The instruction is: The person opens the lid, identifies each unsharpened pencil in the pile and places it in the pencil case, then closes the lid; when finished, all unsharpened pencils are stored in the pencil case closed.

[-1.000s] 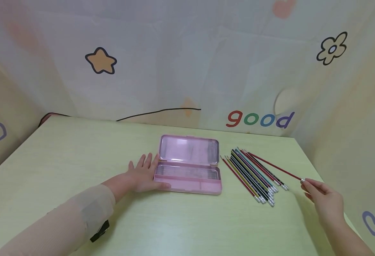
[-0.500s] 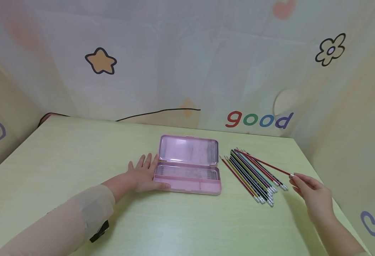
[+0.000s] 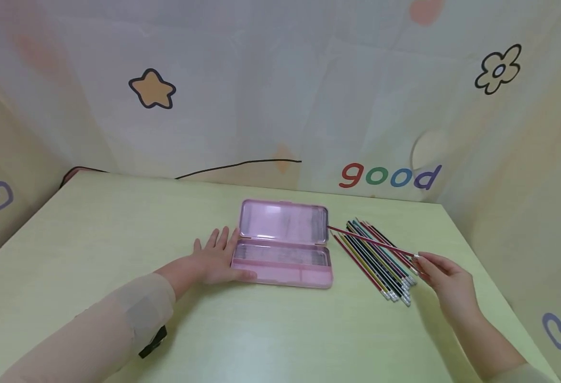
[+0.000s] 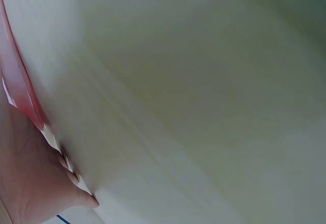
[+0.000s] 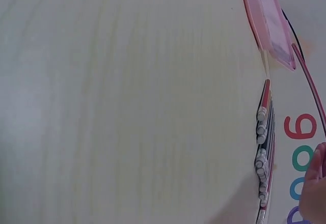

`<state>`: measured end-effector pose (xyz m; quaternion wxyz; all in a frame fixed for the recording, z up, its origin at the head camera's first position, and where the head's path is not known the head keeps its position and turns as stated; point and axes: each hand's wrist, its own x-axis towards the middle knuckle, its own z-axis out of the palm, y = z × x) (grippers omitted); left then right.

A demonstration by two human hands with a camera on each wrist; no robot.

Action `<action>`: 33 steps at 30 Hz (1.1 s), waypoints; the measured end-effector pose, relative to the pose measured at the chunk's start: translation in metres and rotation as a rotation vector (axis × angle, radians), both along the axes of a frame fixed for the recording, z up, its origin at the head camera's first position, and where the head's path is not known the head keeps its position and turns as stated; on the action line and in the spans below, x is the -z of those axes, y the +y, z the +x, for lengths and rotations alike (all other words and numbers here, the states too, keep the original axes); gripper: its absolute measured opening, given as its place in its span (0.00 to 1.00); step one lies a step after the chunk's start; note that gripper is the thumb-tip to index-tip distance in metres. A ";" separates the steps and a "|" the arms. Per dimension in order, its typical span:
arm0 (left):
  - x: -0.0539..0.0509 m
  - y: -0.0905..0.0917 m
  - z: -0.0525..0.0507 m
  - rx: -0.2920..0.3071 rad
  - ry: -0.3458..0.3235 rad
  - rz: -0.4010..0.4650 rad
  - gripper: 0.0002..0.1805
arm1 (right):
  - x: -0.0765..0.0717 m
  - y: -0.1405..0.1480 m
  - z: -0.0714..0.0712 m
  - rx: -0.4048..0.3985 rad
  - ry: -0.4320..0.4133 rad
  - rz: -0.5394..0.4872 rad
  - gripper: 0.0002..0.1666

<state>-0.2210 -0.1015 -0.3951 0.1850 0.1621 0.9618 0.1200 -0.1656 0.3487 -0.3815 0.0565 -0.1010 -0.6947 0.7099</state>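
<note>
Slim red pencil nearer glossy pink case, pinched by right hand, left hand splayed

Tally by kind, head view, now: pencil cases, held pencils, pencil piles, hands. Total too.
Pencil case: 1, pink, open
Held pencil: 1, red
Pencil pile: 1 (pencils overlap too much for a sure individual count)
Hands: 2, left hand and right hand
Total: 5, counting the pile as one

Right of the pink case, the right hand is hiding ends of some pencils, its sleeve running off frame.
</note>
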 end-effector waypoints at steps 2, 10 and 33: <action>0.000 0.001 -0.001 -0.004 0.000 -0.007 0.64 | -0.001 -0.007 -0.002 -0.013 -0.011 -0.004 0.07; 0.000 0.007 -0.002 -0.035 -0.029 0.016 0.65 | -0.008 -0.037 -0.012 -0.098 -0.034 0.034 0.12; 0.002 0.008 -0.002 -0.054 -0.035 0.008 0.65 | -0.007 -0.097 -0.037 -0.158 -0.154 0.219 0.25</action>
